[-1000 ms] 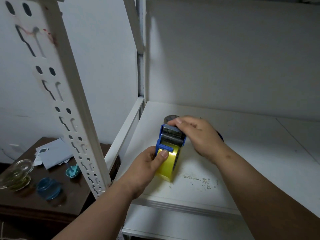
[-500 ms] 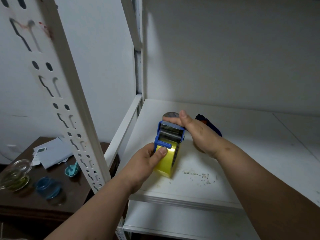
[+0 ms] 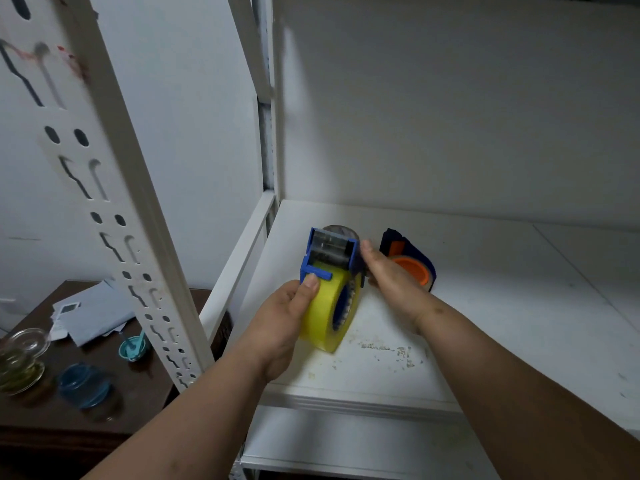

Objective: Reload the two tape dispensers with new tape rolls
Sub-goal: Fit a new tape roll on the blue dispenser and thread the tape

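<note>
The person is standing at a white shelf (image 3: 485, 306) and holding a blue dispenser (image 3: 330, 252) just above it. A yellow roll (image 3: 323, 311) is sitting in the dispenser. The left hand (image 3: 280, 322) is wrapping around the roll from the left side, with the thumb pressing on top near the blue bar. The right hand (image 3: 391, 284) is touching the dispenser's right side near the top (its fingertips are hidden, so I cannot tell if it is pinching or only touching). Just behind the right hand, a dark dispenser (image 3: 415, 252) with an orange core (image 3: 410, 268) is lying on the shelf. Off to the left, a brown table (image 3: 138, 386) is holding papers (image 3: 93, 313) and a blue lid (image 3: 83, 384).
</note>
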### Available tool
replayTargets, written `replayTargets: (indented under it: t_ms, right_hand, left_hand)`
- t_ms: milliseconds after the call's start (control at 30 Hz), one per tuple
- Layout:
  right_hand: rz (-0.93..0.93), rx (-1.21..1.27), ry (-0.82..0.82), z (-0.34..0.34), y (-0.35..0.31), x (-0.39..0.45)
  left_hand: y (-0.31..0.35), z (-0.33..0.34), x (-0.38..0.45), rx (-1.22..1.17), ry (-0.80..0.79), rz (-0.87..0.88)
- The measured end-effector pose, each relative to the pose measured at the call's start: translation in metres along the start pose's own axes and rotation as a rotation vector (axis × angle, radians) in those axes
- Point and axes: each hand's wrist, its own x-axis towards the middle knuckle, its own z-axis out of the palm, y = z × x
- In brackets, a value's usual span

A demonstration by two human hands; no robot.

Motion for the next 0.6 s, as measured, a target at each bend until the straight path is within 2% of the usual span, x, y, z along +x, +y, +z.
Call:
replayTargets:
  t_ms: [167,233,300,367,433,533,600]
  right_hand:
    - [-0.017,-0.132,-0.001,-0.001,0.005,0.003]
    - [-0.033,-0.338,0.015,-0.001,0.009,0.006]
    - [-0.032,-0.547,0.045,0.003,0.015,0.011]
    - [-0.009,-0.632,0.072,0.005,0.021,0.015]
    - [0.019,-0.663,0.091,0.006,0.026,0.019]
    - [0.021,-0.662,0.148,0.009,0.025,0.027]
    - [0.001,-0.684,0.169,0.012,0.019,0.035]
  left_hand:
    - [0.006,0.001,0.007,-0.304,0.045,-0.164]
    - [0.007,0.003,0.01,-0.403,0.102,-0.269]
    - [0.006,0.003,0.016,-0.404,0.191,-0.354]
    - [0.004,0.002,0.021,-0.366,0.206,-0.411]
    - [0.005,-0.002,0.024,-0.35,0.132,-0.435]
    - [0.011,-0.012,0.03,-0.299,0.026,-0.373]
    - [0.015,-0.02,0.037,-0.225,0.044,-0.324]
